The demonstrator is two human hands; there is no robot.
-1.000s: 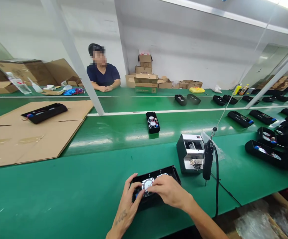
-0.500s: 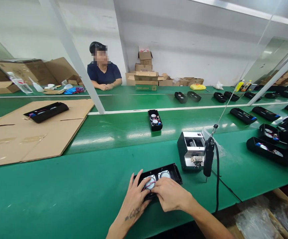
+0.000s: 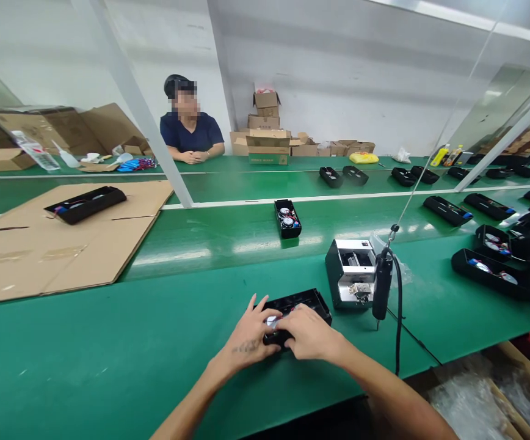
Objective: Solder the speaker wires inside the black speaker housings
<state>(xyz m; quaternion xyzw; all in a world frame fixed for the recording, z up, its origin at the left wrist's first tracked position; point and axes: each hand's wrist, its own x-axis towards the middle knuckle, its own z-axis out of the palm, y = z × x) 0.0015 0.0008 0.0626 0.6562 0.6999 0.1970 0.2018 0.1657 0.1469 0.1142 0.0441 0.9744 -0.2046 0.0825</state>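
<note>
On a green table (image 3: 109,354), near its front edge, lies an open, oblong black casing (image 3: 313,298), set slightly aslant between a person's two bare hands. The left hand (image 3: 252,336), with a dark marking toward the wrist, comes over the casing's left end; its upper fingers are spread apart, and one reaches over a round silver part (image 3: 272,321) inside. The right hand (image 3: 313,333) bends over the middle, its fingers curled down close to the left hand's. Whether either hand's fingers are clamped on anything cannot be told.

To the right of the casing stands a black-and-silver machine (image 3: 351,275), with a black power driver (image 3: 382,284) hanging tip-down in front of it. Farther back sits a second black casing (image 3: 287,219) with two round parts showing. Beyond, a co-worker (image 3: 192,134) in a dark blue top rests both forearms on a surface.
</note>
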